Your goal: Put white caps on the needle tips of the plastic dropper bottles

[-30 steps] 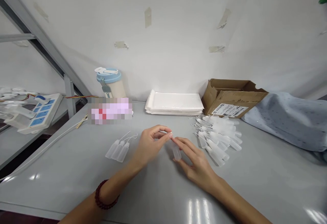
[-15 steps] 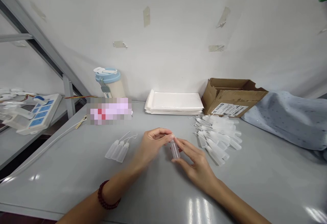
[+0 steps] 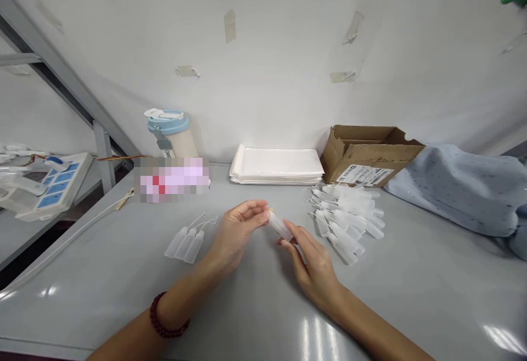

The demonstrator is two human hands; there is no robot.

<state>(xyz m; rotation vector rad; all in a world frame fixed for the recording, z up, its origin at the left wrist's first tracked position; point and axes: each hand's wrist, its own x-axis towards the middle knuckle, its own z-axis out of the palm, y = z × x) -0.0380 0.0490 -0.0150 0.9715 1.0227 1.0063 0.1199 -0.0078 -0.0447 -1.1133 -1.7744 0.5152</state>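
A small translucent plastic bottle (image 3: 280,226) is held tilted above the grey table between my two hands. My left hand (image 3: 241,228) pinches its upper end, where the fingers cover the tip. Around the lower end close the thumb and fingers of my right hand (image 3: 310,254). Three similar bottles (image 3: 184,244) with thin bent tubes lie side by side to the left. On the right, near my right hand, is a loose pile of more such bottles (image 3: 346,218), their thin tubes pointing mostly left.
White padded envelopes (image 3: 280,164) are stacked by the wall, beside an open cardboard box (image 3: 370,155). Blue-grey cloth (image 3: 461,190) lies at right. A blue-lidded cup (image 3: 171,133) stands behind a blurred pink item (image 3: 175,178). A white cable (image 3: 82,240) runs along the left edge.
The bottle has gone from nearly upright to more slanted, its lower end swung right. My right fingers have shifted to that lower end. The whole view has shifted slightly.
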